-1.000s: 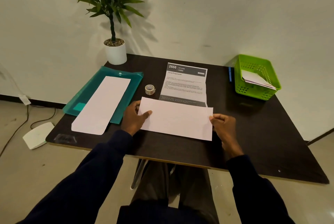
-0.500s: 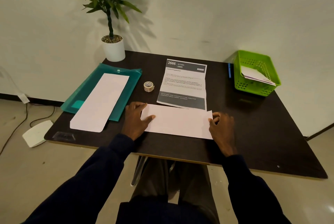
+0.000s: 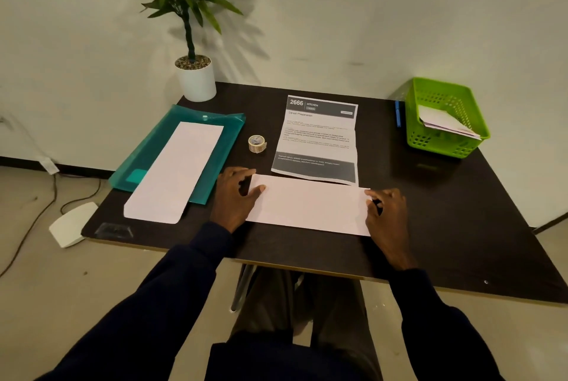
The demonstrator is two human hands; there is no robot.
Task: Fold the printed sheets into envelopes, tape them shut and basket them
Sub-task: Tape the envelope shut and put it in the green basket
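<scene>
Green basket (image 3: pixel 446 147) at the far right corner already loaded with a few finished envelopes, so part of the batch done. Printed sheet (image 3: pixel 318 137) lying open and creased mid-table, just past the white envelope (image 3: pixel 307 205) near the front edge; left hand (image 3: pixel 235 196) flat on the envelope's left end with thumb over the paper, right hand (image 3: pixel 385 211) curled at its right end, fingertips touching the edge, clamping nothing that can be made out. Still to come by the look of it: sheet folded in, tape roll (image 3: pixel 257 143) put to use, basketing, then the stack of blank envelopes (image 3: pixel 175 171) on the teal folder (image 3: pixel 184 153).
</scene>
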